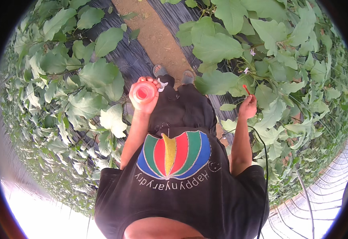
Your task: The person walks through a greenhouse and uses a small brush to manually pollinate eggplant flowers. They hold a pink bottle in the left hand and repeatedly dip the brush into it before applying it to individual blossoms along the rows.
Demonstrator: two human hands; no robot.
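Observation:
My left hand grips a translucent pink-red bottle, its round open mouth facing up towards me. Beside the fingers of that hand is a small white piece; what it is I cannot tell. At the right, my right hand pinches a thin red-tipped stick or small brush, tip pointing up and left. That tip is close to the broad leaves of an eggplant plant. Just above it in the picture hang two pale purple flowers, one upper and one lower.
Dense eggplant foliage fills the left side, with more along the right. Black plastic mulch borders a bare soil path under my sandaled feet. A black cable runs by my right arm. Curved greenhouse ribs show at lower right.

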